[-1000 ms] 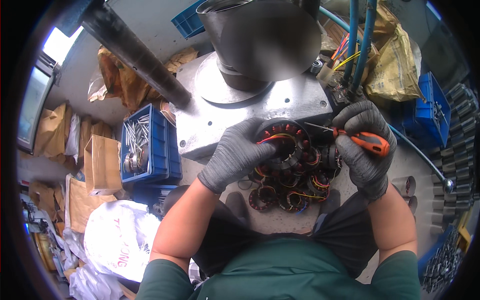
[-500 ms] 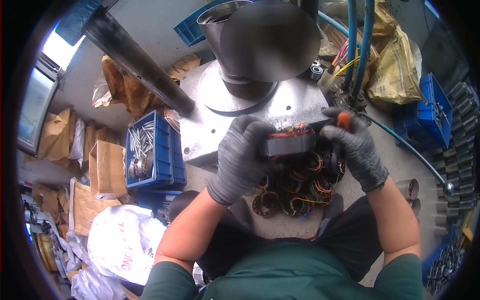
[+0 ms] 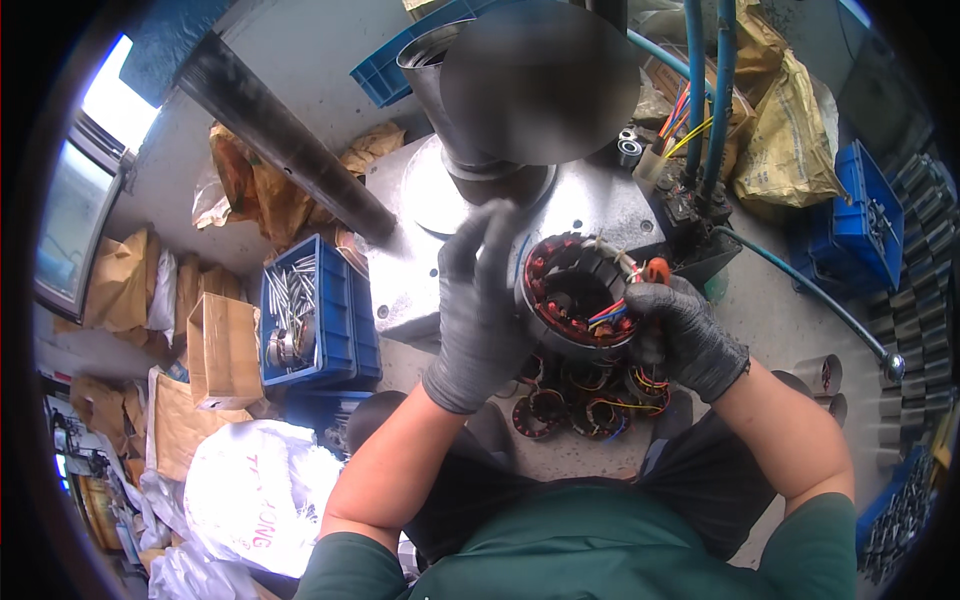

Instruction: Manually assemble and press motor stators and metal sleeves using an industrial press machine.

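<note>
Above the grey workshop floor [image 3: 595, 459] where similar rings [image 3: 584, 416] lie, we see the right hand [image 3: 690, 335] grasping one wired ring [image 3: 565, 336], coils [image 3: 545, 268] in place, coloured wires [image 3: 608, 315] loose, the left hand [image 3: 475, 310] beside it straight-fingered, gripping nothing.

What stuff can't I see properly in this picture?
In the head view:
- Most of the screwdriver's orange handle: hidden by the right hand.
- The held stator's underside: turned away.
- Parts of the floor stators: behind the held one.
- Whatever's behind the grey oval: blurred out.
- Some metal tubes: cut off by the dark rim.
</note>
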`<state>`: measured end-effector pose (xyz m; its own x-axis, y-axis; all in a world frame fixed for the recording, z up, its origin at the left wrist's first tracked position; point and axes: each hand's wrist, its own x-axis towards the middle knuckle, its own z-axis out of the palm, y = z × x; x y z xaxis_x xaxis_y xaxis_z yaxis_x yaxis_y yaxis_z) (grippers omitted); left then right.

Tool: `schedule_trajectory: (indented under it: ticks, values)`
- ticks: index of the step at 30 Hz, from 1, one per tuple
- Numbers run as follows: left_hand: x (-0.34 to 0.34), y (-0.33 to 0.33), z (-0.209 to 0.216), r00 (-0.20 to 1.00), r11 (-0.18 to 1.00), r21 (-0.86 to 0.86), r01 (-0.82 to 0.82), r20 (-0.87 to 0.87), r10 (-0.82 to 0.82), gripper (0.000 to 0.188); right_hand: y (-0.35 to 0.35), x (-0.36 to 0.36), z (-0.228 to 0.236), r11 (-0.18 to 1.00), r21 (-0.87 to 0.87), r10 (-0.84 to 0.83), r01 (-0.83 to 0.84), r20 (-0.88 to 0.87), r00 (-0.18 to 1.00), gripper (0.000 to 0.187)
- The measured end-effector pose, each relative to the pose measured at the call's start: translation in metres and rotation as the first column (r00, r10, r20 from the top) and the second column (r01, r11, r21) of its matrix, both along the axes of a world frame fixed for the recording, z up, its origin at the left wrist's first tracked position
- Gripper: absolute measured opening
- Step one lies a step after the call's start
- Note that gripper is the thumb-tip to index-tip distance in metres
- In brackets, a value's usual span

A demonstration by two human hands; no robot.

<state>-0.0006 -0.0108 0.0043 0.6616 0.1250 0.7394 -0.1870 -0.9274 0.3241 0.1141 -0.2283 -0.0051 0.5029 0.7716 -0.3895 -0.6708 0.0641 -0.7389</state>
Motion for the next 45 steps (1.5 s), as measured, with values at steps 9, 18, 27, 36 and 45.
schedule_trajectory:
  ticks: [9,18,27,36,45]
  values:
    - [-0.002,0.034,-0.004,0.643,0.666,-0.741,0.084,-0.47,-0.604,0.062,-0.007,0.017,0.022,0.998,-0.055,0.049,-0.03,0.374,0.926,0.04]
    - [-0.007,0.007,0.004,0.724,0.114,-0.992,-0.056,-0.119,-0.68,0.065,0.0,0.014,0.019,0.977,-0.214,0.136,0.017,0.678,0.722,0.056]
    - [-0.002,0.017,0.003,0.886,-0.159,-0.985,-0.06,0.021,-0.464,0.059,-0.012,0.032,0.024,0.96,0.057,-0.254,0.275,0.596,0.761,0.046]
    - [-0.003,0.024,0.002,0.936,-0.264,-0.964,-0.043,0.054,-0.348,0.042,-0.007,-0.005,0.031,0.939,0.331,-0.305,0.091,0.68,0.667,0.024]
    - [0.0,0.016,0.008,0.934,0.055,-0.996,-0.069,-0.084,-0.348,0.044,-0.003,-0.007,0.026,0.976,0.212,-0.129,-0.058,0.764,0.632,0.02]
